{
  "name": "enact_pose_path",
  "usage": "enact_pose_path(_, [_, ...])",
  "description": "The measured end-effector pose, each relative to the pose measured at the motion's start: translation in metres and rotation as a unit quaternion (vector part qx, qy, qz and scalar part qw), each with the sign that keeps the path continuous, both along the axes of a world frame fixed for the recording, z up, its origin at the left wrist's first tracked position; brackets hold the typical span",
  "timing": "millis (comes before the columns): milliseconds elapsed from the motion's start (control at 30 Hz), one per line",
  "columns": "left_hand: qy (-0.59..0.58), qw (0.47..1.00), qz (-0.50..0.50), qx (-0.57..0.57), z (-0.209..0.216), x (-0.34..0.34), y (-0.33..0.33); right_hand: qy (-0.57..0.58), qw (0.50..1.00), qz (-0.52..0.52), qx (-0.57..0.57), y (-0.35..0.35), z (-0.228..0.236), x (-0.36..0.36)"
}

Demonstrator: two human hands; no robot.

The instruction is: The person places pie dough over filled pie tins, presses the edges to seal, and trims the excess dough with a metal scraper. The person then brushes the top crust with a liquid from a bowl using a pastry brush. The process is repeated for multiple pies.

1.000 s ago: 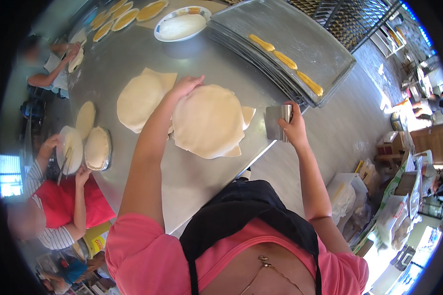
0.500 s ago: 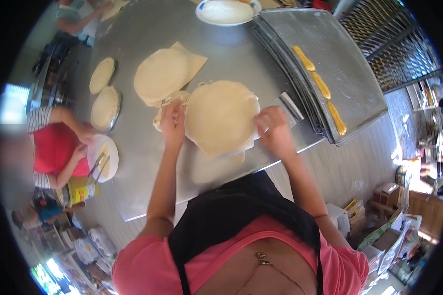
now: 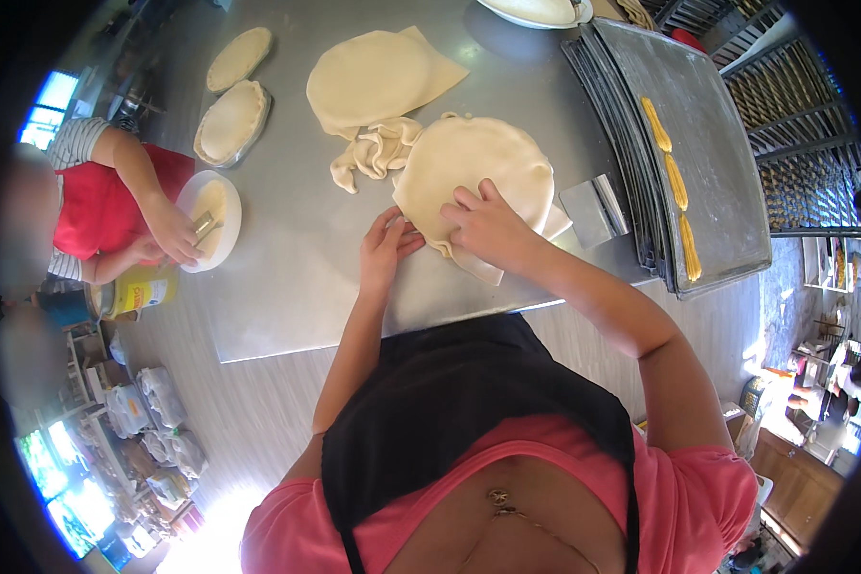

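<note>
While both hands work at its near edge, the dough sheet (image 3: 483, 172) lies face up on the metal bench (image 3: 297, 258), in front of the person's body. We find it nearly circular, so we cannot settle on a long axis; one pointed corner hangs toward the person, another juts right toward a metal scraper (image 3: 588, 215). We see the left hand (image 3: 392, 246) half open beside the near-left rim, fingers loosely parted. The right hand (image 3: 488, 225) reaches across the near part of the sheet, its fingers bent, with some fingertips on the dough. We cannot tell whether either hand pinches the edge. Crumpled dough scraps (image 3: 378, 153) lie just left of the sheet. Beyond them a second dough sheet (image 3: 378, 81) stretches left to right, its square corner pointing right. On the right, we see stacked trays (image 3: 732, 163) with their long axis running away from the person.
</note>
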State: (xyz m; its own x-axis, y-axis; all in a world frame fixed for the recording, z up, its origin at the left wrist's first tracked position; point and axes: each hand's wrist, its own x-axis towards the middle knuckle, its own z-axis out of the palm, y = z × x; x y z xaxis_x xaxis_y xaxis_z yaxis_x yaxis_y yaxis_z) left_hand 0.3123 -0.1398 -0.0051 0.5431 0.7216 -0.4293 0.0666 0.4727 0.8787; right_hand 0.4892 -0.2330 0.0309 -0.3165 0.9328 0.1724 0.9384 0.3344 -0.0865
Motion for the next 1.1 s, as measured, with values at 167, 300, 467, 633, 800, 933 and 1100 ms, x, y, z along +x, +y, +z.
enact_pose_path(167, [-0.006, 1.000, -0.013, -0.020, -0.002, -0.003, 0.007, 0.049, 0.997, -0.052, 0.000, 0.005, 0.008, -0.004])
enact_pose_path(300, [-0.022, 0.998, -0.034, -0.043, -0.003, -0.003, 0.014, 0.044, 0.996, -0.080, 0.003, 0.007, 0.008, -0.015])
enact_pose_path(467, [-0.001, 0.996, -0.078, -0.042, -0.003, -0.001, 0.021, 0.044, 0.993, -0.105, -0.003, 0.010, 0.001, -0.017])
enact_pose_path(633, [-0.027, 0.993, -0.085, -0.080, -0.004, -0.005, 0.026, 0.093, 0.989, -0.115, 0.015, 0.021, -0.005, -0.027])
enact_pose_path(800, [-0.047, 0.989, -0.107, -0.087, -0.008, -0.009, 0.030, 0.043, 0.982, -0.178, -0.039, 0.028, -0.003, -0.032])
enact_pose_path(933, [-0.044, 0.987, -0.120, -0.093, -0.009, -0.013, 0.034, 0.066, 0.979, -0.189, 0.024, 0.037, -0.002, -0.038])
enact_pose_path(1100, [-0.061, 0.983, -0.143, -0.094, -0.010, -0.015, 0.040, 0.006, 0.974, -0.224, -0.017, 0.044, -0.004, -0.045])
